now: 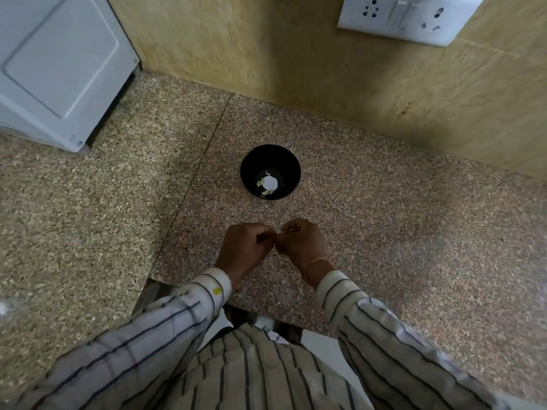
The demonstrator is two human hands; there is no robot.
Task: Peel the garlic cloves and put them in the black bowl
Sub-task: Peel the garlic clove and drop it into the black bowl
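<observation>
The person's left hand [245,247] and right hand [305,247] are meeting just above the speckled pinkish granite bench [384,217], near the middle of its front edge. Both hands are curling their fingers inward, and the fingertips are coming together so that the two hands are touching. Between those fingertips they are pinching a small, thin garlic piece [286,231]. It is too small and too hidden to tell whether skin is on it.

A round, glossy black bowl [284,161] is standing upright on the bench behind the hands, towards the back edge and apart from them. A few pale peeled garlic cloves [260,182] are lying at its bottom, around a bright spot of reflected light.

Cream sleeves with thin dark stripes [183,315] are covering both forearms down to the wrists. A straight seam is running from the back edge to the front edge, dividing the pinkish slab from a more beige speckled slab on the left. A white box-shaped appliance [59,69] is sitting at the bench's back left corner. A white switch and socket plate [408,16] is hanging on the beige tiled wall [266,39] behind the back edge, towards the right
</observation>
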